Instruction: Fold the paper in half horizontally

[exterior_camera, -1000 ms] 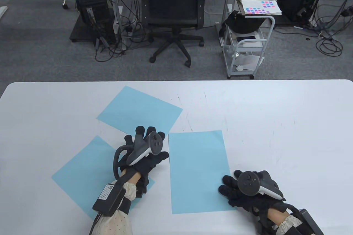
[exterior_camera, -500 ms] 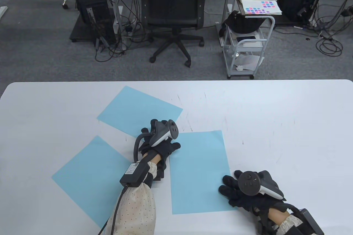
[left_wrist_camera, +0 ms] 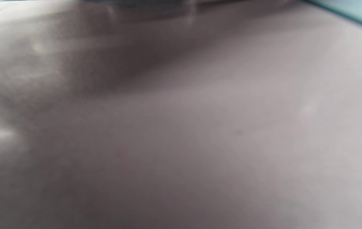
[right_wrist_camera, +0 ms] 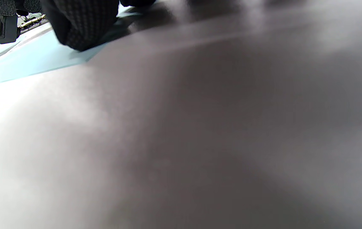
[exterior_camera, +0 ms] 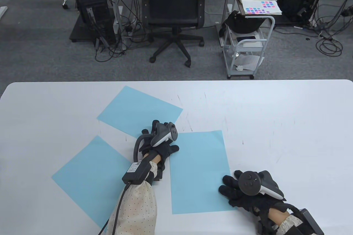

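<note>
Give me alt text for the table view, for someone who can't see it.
Two gloved hands work a light blue sheet lying flat on a white table: the left hand sits at its far left corner, the right hand at its near right corner. Two more blue sheets lie to the left.

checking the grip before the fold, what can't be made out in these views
- Left hand on the middle sheet's far left corner: table view, tracker hides whether the fingers pinch it.
- Left wrist view: blur, only table and a blue sliver.
- Right hand: right wrist view blurred; finger contact at the sheet's near right corner unclear.
</note>
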The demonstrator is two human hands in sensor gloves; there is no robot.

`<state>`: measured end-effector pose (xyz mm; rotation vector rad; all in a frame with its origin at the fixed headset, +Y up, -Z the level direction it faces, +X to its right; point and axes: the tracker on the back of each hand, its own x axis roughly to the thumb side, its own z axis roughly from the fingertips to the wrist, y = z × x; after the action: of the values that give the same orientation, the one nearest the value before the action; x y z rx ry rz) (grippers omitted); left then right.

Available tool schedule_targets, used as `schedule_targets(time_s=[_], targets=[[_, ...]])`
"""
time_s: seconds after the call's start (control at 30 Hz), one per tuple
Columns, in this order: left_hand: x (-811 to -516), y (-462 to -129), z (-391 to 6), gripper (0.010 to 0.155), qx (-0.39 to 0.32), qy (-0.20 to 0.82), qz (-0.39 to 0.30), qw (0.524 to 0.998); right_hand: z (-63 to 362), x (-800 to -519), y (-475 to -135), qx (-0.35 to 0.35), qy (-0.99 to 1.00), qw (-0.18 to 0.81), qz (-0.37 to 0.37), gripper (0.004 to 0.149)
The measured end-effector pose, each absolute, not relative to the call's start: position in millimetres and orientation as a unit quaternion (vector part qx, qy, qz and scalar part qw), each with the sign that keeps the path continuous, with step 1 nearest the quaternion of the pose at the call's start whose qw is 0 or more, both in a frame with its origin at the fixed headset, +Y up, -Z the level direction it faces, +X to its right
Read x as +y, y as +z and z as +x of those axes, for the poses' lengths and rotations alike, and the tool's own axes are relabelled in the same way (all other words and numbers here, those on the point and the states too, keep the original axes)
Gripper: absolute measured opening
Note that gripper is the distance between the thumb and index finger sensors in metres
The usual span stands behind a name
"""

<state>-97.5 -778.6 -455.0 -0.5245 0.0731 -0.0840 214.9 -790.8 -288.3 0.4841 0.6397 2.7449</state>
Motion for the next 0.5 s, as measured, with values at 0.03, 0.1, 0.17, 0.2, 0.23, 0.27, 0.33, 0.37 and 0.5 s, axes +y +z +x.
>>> schedule_targets(time_s=[0.03, 0.1, 0.17, 0.2, 0.23, 0.27, 0.33, 0.37, 0.5], targets=[[-778.6, -455.0, -97.8, 0.069, 0.037, -0.038, -0.259, 0.964, 215.0, -790.8, -288.3, 0.221, 0.95, 0.141, 0.168, 0.054], [-779.2, -455.0, -97.9, 0.069, 0.037, -0.036, -0.259, 0.964, 215.0, -790.8, -288.4, 0.221, 0.95, 0.141, 0.168, 0.054], [-779.6, -455.2, -98.0, 0.069, 0.039, -0.027, -0.262, 0.964, 215.0, -790.9, -288.4, 0.222, 0.95, 0.141, 0.168, 0.054], [-780.1, -455.3, -97.8, 0.068, 0.039, -0.026, -0.262, 0.964, 215.0, -790.9, -288.4, 0.222, 0.95, 0.141, 0.168, 0.054], [-780.2, -455.1, -97.4, 0.068, 0.038, -0.023, -0.263, 0.964, 215.0, -790.9, -288.5, 0.222, 0.95, 0.141, 0.168, 0.054], [-780.2, -454.9, -96.9, 0.067, 0.037, -0.024, -0.262, 0.964, 215.0, -791.0, -288.5, 0.222, 0.95, 0.141, 0.168, 0.054], [-779.8, -454.2, -95.8, 0.066, 0.035, -0.028, -0.259, 0.965, 215.0, -791.0, -288.5, 0.222, 0.95, 0.141, 0.168, 0.054], [-779.6, -453.9, -95.4, 0.066, 0.035, -0.027, -0.258, 0.965, 215.0, -791.0, -288.5, 0.222, 0.95, 0.141, 0.168, 0.054], [-776.3, -451.4, -92.0, 0.063, 0.031, -0.011, -0.256, 0.966, 215.0, -791.1, -288.5, 0.222, 0.95, 0.141, 0.168, 0.054]])
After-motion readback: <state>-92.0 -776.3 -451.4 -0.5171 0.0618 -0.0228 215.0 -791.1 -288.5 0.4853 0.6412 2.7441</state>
